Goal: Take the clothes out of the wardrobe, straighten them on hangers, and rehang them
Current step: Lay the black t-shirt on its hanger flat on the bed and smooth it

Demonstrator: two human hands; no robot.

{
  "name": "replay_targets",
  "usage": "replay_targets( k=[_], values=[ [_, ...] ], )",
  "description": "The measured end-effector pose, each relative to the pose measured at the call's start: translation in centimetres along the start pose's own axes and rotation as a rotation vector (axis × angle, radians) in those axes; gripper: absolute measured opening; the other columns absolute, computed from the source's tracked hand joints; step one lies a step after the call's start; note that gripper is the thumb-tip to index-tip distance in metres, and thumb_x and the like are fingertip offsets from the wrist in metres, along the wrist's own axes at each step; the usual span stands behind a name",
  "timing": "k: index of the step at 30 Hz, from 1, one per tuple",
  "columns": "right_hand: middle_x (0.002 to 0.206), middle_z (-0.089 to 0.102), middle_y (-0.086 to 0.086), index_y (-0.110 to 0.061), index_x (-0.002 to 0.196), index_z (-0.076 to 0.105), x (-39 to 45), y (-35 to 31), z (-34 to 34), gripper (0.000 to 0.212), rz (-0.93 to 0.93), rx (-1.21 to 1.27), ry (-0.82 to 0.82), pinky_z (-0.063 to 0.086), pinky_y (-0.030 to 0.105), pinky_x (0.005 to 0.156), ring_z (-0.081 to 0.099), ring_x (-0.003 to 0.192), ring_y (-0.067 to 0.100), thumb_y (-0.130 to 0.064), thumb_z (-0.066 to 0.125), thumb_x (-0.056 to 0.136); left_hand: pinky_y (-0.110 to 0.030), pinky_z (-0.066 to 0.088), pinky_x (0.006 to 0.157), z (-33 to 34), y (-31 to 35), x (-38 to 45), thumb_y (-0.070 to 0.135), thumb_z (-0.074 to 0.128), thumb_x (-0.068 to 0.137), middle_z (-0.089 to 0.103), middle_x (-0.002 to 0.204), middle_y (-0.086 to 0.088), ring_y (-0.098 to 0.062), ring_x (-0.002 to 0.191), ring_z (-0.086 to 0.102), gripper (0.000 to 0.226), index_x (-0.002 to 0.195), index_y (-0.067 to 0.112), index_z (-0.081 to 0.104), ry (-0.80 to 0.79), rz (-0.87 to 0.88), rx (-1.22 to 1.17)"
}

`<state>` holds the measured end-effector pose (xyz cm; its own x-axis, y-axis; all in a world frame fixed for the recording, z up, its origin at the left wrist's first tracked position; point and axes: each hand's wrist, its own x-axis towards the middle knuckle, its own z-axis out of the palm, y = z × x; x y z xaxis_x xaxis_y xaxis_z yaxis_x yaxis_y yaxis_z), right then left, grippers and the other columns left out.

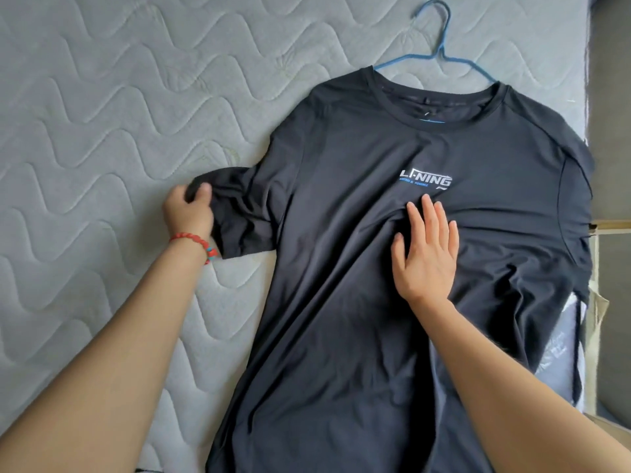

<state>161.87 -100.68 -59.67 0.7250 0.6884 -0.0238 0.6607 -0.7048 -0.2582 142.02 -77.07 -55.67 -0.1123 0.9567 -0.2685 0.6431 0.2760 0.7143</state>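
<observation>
Dark T-shirt (392, 268) lies flat, front up, on a grey quilted mattress (102, 114), collar toward the far end, hem toward the camera and running out of the bottom of the frame. White and blue "LI-NING" logo (425, 180) on the chest. Blue wire hanger (440, 46) is inside the shirt: hook and both sloping shoulders stick out past the collar onto the mattress, a short bit of the lower bar shows through the neck opening, the rest is hidden under the fabric. Left hand (187, 209) is at the end of the shirt's left-side sleeve (239, 213), fingers and thumb curled round the sleeve edge, pinching bunched cloth; sleeve is wrinkled and lies out sideways on the mattress. Red bead bracelet (194, 242) with a teal bead on the left wrist. Right hand (426, 254) lies palm down on the shirt chest just below the logo, fingers (432, 216) straight and slightly spread, pressing the fabric; creases fan out from under the hand toward the hem. Shirt's other sleeve hangs over the right edge of the mattress, partly out of sight. Beside that edge stands a pale fabric-sided bin or frame (601, 302) with a light rim; something pale and plastic-looking (556, 349) shows inside, too covered by the shirt to identify. Both forearms are bare.
</observation>
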Motion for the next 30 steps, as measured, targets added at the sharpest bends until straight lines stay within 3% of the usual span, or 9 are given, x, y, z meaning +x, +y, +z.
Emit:
replay_targets(
  k=[2,4,8,12,14,17,20,25,30],
  values=[
    [0.151,0.032,0.007,-0.015,0.139,0.039,0.0,-0.1,0.0,0.055,0.004,-0.003,-0.002,0.002,0.034,0.114,0.024,0.140,0.025,-0.034,0.031,0.088,-0.041,0.045,0.084,-2.1,-1.8,1.7,0.016,0.054,0.089,0.061,0.104,-0.031,-0.022,0.085,0.052,0.031,0.103,-0.011,0.057,0.073,-0.092,-0.030],
    [0.152,0.030,0.007,-0.015,0.139,0.038,0.0,-0.2,-0.1,0.056,0.013,-0.004,-0.012,0.000,0.033,0.114,0.022,0.141,0.024,-0.034,0.030,0.088,-0.046,0.048,0.088,-3.7,-3.3,2.8,0.020,0.055,0.088,0.061,0.086,-0.015,-0.019,0.078,0.051,0.027,0.102,-0.003,0.058,0.112,-0.184,-0.090],
    [0.153,0.028,0.006,-0.015,0.140,0.037,0.0,-0.3,-0.1,0.056,0.017,-0.009,-0.025,0.000,0.033,0.115,0.021,0.142,0.024,-0.035,0.029,0.087,-0.038,0.053,0.080,-4.5,-3.1,3.0,0.042,0.069,0.074,0.060,0.080,-0.002,-0.018,0.080,0.058,0.026,0.076,0.016,0.064,-0.050,-0.378,-0.303],
    [0.153,0.028,0.006,-0.015,0.140,0.036,0.0,-0.3,-0.1,0.057,0.020,-0.010,-0.031,-0.002,0.032,0.115,0.019,0.142,0.023,-0.035,0.029,0.087,-0.013,0.044,0.051,-3.1,-1.6,2.4,0.023,0.071,0.078,0.056,0.092,0.001,-0.014,0.063,0.051,0.040,0.108,-0.001,0.061,-0.074,-0.296,-0.232],
    [0.153,0.028,0.006,-0.015,0.140,0.036,0.0,-0.2,-0.1,0.057,0.019,-0.010,-0.028,-0.001,0.032,0.115,0.019,0.142,0.023,-0.034,0.029,0.087,-0.013,0.045,0.052,-2.9,-1.2,2.6,0.016,0.068,0.080,0.058,0.100,-0.004,-0.014,0.070,0.054,0.039,0.112,-0.004,0.059,0.008,-0.210,-0.225],
    [0.153,0.028,0.006,-0.015,0.140,0.037,0.0,-0.2,-0.1,0.057,0.019,-0.011,-0.025,-0.001,0.032,0.114,0.019,0.141,0.023,-0.034,0.029,0.087,-0.025,0.048,0.066,-3.5,-1.7,3.3,0.021,0.069,0.079,0.062,0.073,0.003,-0.012,0.071,0.053,0.020,0.086,0.003,0.067,0.068,-0.171,-0.262],
    [0.153,0.027,0.006,-0.015,0.140,0.036,0.0,-0.3,-0.1,0.057,0.019,-0.014,-0.028,-0.002,0.031,0.114,0.018,0.142,0.023,-0.034,0.029,0.087,-0.031,0.052,0.067,-4.3,-2.9,3.3,0.047,0.074,0.064,0.049,0.051,0.011,-0.011,0.058,0.047,0.035,0.056,0.020,0.052,0.004,-0.287,-0.294],
    [0.154,0.025,0.006,-0.016,0.141,0.034,0.0,-0.3,-0.3,0.059,0.019,-0.023,-0.049,-0.003,0.033,0.115,0.017,0.143,0.024,-0.036,0.026,0.087,-0.029,0.055,0.058,-3.6,-4.0,0.1,0.013,0.071,0.077,0.061,0.082,0.001,-0.014,0.080,0.060,0.013,0.073,0.015,0.059,-0.225,-0.392,-0.334],
    [0.155,0.020,0.007,-0.016,0.144,0.028,-0.2,0.0,-0.8,0.060,-0.009,-0.022,-0.108,0.002,0.037,0.115,0.016,0.144,0.025,-0.037,0.022,0.088,-0.017,0.051,0.040,-4.6,-4.8,0.4,0.008,0.064,0.083,0.058,0.080,-0.002,-0.016,0.068,0.057,0.015,0.097,0.005,0.059,-0.039,-0.283,-0.295]
  ],
)
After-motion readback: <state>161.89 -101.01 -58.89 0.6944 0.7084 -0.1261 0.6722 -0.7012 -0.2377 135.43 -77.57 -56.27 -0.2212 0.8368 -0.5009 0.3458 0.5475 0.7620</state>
